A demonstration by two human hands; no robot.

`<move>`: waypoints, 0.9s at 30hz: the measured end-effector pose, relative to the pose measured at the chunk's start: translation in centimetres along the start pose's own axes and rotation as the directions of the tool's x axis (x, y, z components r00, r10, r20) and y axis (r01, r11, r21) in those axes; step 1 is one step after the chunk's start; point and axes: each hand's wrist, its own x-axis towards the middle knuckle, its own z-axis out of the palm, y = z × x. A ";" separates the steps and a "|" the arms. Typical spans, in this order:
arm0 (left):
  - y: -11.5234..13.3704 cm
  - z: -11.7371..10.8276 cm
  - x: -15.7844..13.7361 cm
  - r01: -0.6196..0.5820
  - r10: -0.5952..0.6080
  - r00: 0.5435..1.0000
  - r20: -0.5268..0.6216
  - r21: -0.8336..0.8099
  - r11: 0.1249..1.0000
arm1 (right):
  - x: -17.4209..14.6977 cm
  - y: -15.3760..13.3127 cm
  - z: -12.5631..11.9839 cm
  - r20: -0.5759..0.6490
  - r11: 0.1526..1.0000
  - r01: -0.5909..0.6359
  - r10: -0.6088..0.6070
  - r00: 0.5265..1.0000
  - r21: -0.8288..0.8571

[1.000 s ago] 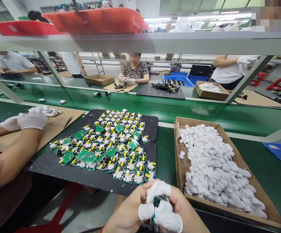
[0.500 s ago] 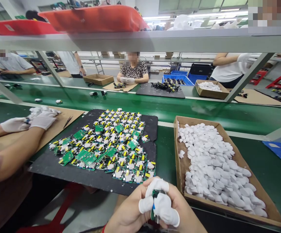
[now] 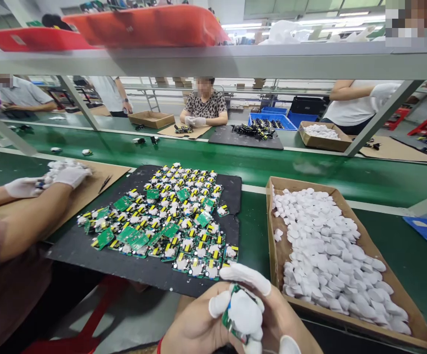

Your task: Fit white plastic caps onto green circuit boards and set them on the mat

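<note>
A small green circuit board with a rounded white pad over its face is between my hands. My left hand, in white finger cots, is closed on it, the thumb at the board's left edge. My right hand is open beside it, index finger stretched above the board and thumb apart from the pad. Its other fingers are partly hidden behind the board. Just beyond my hands, many circuit boards with yellow parts and white lumps cover a black mat; some lie green side up.
A cardboard tray of white pads stands at right. At left a co-worker's gloved hands handle white pieces beside tweezers. Overhead runs a shelf with red bins. More people sit across the green bench.
My right thumb has lifted off the white pad and moved down to the right, while the index finger has straightened. The board has turned, showing the pad more fully.
</note>
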 end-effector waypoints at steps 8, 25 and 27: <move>-1.2 0.0 0.6 0.010 0.033 0.960 -0.276 0.153 0.988 | 0.4 -0.8 -1.9 -0.025 0.930 0.131 -0.149 0.989 -0.344; 1.9 2.5 0.2 -0.044 -0.137 0.971 0.198 0.706 0.707 | 0.0 -0.5 0.0 -0.007 0.858 0.390 -0.417 0.909 -0.334; 2.6 2.9 0.1 -0.031 -0.195 0.958 0.211 0.752 0.658 | 0.3 -1.2 0.8 0.027 0.841 0.450 -0.464 0.885 -0.301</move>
